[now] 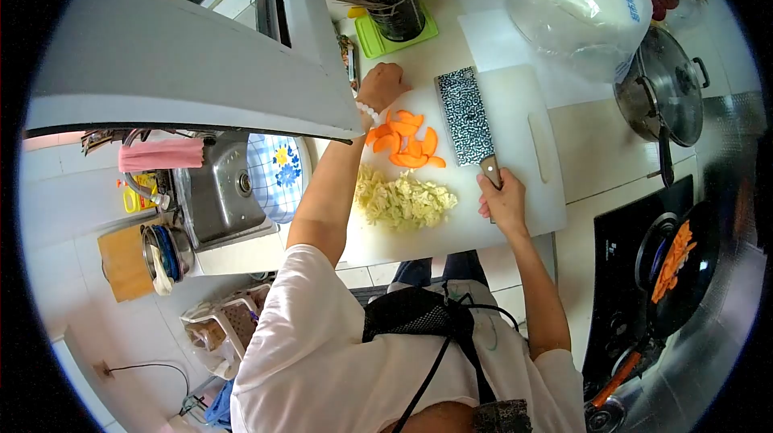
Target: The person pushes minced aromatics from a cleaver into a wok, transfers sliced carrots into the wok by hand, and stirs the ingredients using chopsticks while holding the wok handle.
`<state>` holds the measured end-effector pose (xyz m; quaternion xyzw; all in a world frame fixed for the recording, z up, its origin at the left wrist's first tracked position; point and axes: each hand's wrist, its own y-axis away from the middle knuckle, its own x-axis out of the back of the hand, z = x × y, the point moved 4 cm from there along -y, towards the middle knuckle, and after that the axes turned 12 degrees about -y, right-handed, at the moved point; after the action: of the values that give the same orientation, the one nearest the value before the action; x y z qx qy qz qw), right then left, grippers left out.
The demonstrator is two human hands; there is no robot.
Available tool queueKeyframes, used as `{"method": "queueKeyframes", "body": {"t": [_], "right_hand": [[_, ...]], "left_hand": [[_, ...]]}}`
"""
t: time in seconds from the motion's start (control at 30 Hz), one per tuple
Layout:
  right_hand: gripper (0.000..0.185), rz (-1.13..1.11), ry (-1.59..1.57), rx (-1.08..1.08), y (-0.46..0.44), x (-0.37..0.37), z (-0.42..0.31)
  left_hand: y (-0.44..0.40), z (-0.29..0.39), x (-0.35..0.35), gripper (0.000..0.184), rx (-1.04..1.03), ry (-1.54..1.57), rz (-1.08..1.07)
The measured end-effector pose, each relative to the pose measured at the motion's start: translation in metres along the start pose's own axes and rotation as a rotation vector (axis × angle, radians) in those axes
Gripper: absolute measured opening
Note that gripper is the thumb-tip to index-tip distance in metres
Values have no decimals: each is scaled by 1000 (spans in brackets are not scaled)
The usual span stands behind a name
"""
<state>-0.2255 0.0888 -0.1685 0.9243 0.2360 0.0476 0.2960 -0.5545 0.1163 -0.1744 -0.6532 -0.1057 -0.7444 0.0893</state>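
My right hand is wrapped round the wooden handle of a cleaver. Its broad, dark-and-white patterned blade lies over the white cutting board, pointing away from me. My left hand, with a pale bead bracelet at the wrist, is closed at the board's far left edge. Whatever its fingers hold, if anything, is hidden. Just nearer than that hand lie orange carrot slices, left of the blade. Closer to my body is a heap of chopped pale green vegetable, perhaps cabbage.
A grey cabinet door juts in at upper left. A sink and a checked blue cover are left. Right are a lidded pot and a pan holding orange strips on the stove. A plastic bag sits behind.
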Motion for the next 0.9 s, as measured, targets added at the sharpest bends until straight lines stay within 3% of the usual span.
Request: {"method": "queueKeyframes", "body": {"t": [0.23, 0.43, 0.53, 0.7, 0.8, 0.9], "right_hand": [[24, 11, -10, 1, 1, -2, -2], [24, 22, 25, 19, 0, -1, -2], [24, 23, 35, 20, 1, -2, -3], [24, 9, 25, 40, 2, -1, -3], [24, -5, 20, 46, 3, -2, -2], [25, -12, 32, 48, 5, 0, -1]], "left_hand": [[-3, -3, -24, 18, -263, -449, 135], [1, 1, 7, 12, 95, -84, 130], [23, 3, 25, 13, 236, 142, 267], [90, 18, 42, 11, 156, 283, 155], [123, 2, 29, 10, 357, 398, -25], [132, -9, 11, 11, 263, 327, 29]]}}
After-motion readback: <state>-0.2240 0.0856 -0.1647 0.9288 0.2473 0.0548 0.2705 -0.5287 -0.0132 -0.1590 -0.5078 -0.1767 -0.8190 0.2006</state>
